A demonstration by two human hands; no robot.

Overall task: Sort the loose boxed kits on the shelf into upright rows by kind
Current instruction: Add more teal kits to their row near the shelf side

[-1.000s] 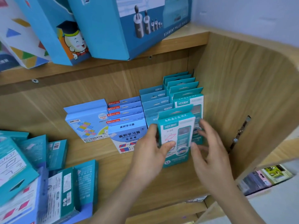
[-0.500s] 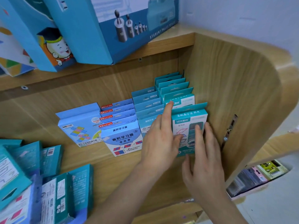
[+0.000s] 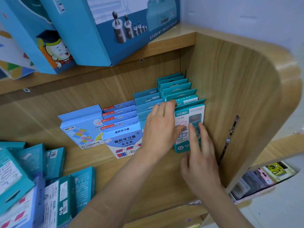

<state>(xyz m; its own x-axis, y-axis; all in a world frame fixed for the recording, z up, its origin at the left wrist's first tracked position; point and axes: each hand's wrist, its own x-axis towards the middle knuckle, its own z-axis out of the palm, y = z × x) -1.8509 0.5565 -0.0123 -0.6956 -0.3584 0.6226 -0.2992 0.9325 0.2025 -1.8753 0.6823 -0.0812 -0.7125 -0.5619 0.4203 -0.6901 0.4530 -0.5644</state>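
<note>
- Since a second ago you have carried the teal S-335 kit (image 3: 189, 112) out of the open space in front of the rows and over to the right. It now stands upright at the front of the teal row (image 3: 176, 87), against the box behind it and just beside the shelf's side panel (image 3: 238, 89).
- Your left hand (image 3: 161, 127) grasps that kit at its top left corner, with the fingers bent over the top edge and the thumb lying across the front face.
- Your right hand (image 3: 199, 163) grips nothing; its straight fingers (image 3: 193, 137) press flat on the lower front of the kit.
- Left of the teal row stands a shorter row of blue kits (image 3: 146, 97), partly behind your left hand.
- Next comes a row of red-labelled YC-8834 kits (image 3: 125, 137), then one light-blue kit with a coloured net drawing (image 3: 80, 129).
- Loose teal kits (image 3: 54, 186) lie jumbled at the lower left of the shelf board (image 3: 164, 195), well apart from the rows.
- On the shelf above lean a Student Pallet Scales box (image 3: 102, 30) and a box with a cartoon graduate (image 3: 54, 50).
</note>
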